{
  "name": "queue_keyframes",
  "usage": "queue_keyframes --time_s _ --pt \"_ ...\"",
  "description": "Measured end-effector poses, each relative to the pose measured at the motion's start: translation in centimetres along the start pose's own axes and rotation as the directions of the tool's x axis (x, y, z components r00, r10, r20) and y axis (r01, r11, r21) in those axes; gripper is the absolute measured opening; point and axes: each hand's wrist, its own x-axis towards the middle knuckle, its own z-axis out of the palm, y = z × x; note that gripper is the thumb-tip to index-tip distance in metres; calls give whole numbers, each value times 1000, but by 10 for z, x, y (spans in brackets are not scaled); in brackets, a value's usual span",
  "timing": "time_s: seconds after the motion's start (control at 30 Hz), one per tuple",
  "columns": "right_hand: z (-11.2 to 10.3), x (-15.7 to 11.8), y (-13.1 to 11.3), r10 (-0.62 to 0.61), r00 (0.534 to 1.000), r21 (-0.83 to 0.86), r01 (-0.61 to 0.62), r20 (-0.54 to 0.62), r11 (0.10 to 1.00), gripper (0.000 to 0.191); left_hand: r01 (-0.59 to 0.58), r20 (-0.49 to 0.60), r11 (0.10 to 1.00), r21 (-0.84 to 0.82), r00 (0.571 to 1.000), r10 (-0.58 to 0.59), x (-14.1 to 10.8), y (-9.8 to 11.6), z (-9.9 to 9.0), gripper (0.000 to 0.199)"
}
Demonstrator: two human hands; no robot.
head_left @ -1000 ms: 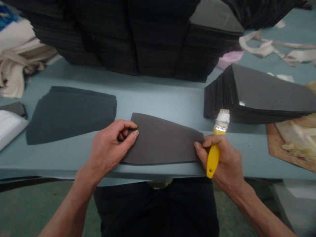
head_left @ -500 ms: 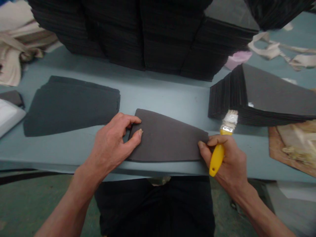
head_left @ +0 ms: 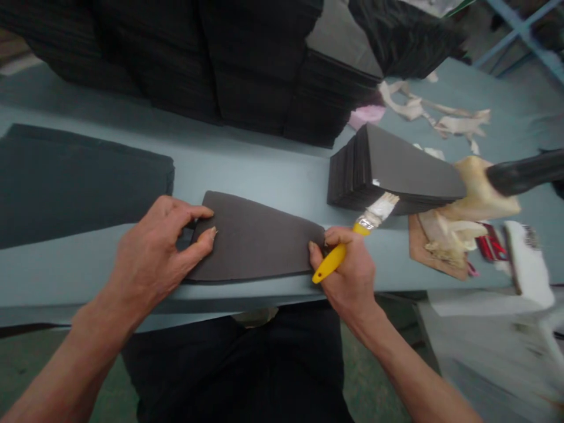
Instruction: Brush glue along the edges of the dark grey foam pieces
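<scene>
A dark grey tapered panel (head_left: 259,241) lies near the table's front edge. My left hand (head_left: 163,247) pinches its left end between thumb and fingers. At the narrower right end, my right hand (head_left: 348,258) grips the panel's edge with thumb and forefinger. That same hand also holds a brush (head_left: 330,264) with a yellow handle, its pale bristles pointing up and right. A stack of similar grey panels (head_left: 409,164) stands just beyond the bristles. Darker pieces (head_left: 83,182) lie flat to the left of my left hand.
Tall black stacks (head_left: 255,70) line the back of the table (head_left: 247,164). Cream fabric strips (head_left: 458,123) and a pink scrap (head_left: 366,116) lie at the back right. A brown board (head_left: 434,258) with residue sits at right, near a black cylindrical object (head_left: 524,176).
The view has shifted right, so the table things appear further left and more shows at right. The brush has tilted, its bristles now leaning further right. Both hands keep hold of the panel.
</scene>
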Motion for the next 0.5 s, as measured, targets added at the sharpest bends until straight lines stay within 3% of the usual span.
queue_keyframes --time_s 0.17,0.4,0.5 --pt "-3 5 -5 -128 991 -111 125 -25 986 18 -34 -8 999 26 999 35 1 2 -1 35" --pt "-3 7 -3 -286 956 3 286 66 958 24 -33 3 999 40 999 33 0 -1 0 31" --pt "-3 8 -1 -317 945 17 316 78 948 22 -64 -27 990 127 997 68 -1 0 -2 32"
